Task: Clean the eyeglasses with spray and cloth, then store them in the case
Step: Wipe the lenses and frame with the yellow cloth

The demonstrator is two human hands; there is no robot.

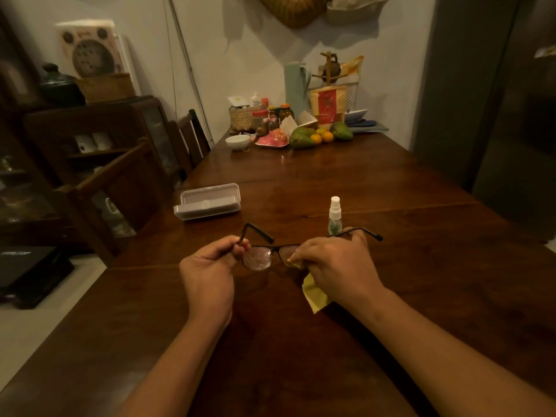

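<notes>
1. The eyeglasses (261,256) are held in the air just above the wooden table (406,242), between the person's two hands. Both arms of the frame are unfolded and point away from the person.
2. The left hand (210,266) is curled round the frame's corner, pinching it near the hinge and clear of the glass.
3. The right hand (334,263) pinches a yellow cloth (316,293) over the lens on its side. The fingers hide that lens, and a loose corner of the cloth hangs below the hand.
4. The uncovered lens looks speckled with droplets or smears, so wiping seems to be under way and not finished.
5. The spray bottle (335,215) stands upright on the table just beyond the right hand. The case (207,203) lies open further off to the left.
6. Handling: the glasses are probably light, with a thin frame that bends easily at the hinges and bridge. The wet lenses are likely slippery and will take fingerprints.
7. The best hold is probably on the rim or hinge corner, with bare fingers off the glass. Only the soft, limp cloth should press on the lens, and gently.
</notes>
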